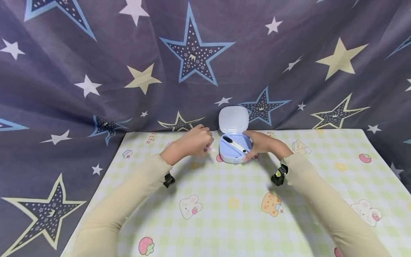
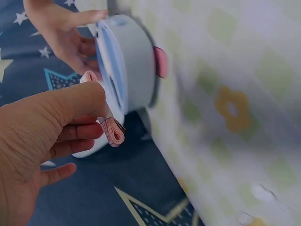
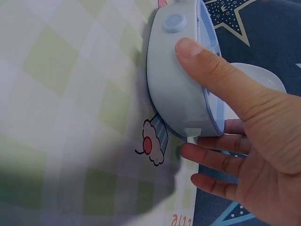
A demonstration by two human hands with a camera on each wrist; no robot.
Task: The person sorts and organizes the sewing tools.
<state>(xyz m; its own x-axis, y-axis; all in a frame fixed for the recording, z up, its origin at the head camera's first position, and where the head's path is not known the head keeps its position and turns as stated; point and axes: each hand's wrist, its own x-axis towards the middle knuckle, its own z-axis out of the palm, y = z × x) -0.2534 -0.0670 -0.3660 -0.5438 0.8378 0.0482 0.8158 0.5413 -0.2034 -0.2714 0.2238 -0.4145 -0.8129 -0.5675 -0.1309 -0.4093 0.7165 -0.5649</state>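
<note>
A small box (image 1: 227, 157) with a pale outer wall and a blue inside stands at the far side of the table, its whitish lid (image 1: 233, 119) raised. In it lies a slim black-and-white tool (image 1: 236, 145), set diagonally. My right hand (image 1: 261, 142) holds the box by its right side, thumb (image 3: 207, 63) on the wall near the round blue button (image 3: 174, 22) and fingers around the corner. Left of the box, my left hand (image 1: 197, 141) pinches a folded pink tape measure (image 2: 112, 129) with a pale band round it. Its thumb and index finger do the holding.
A green-and-white checked cloth (image 1: 231, 228) with printed cartoon figures covers the table. Directly behind the table's far edge hangs a dark curtain (image 1: 106, 43) with stars, close to the raised lid.
</note>
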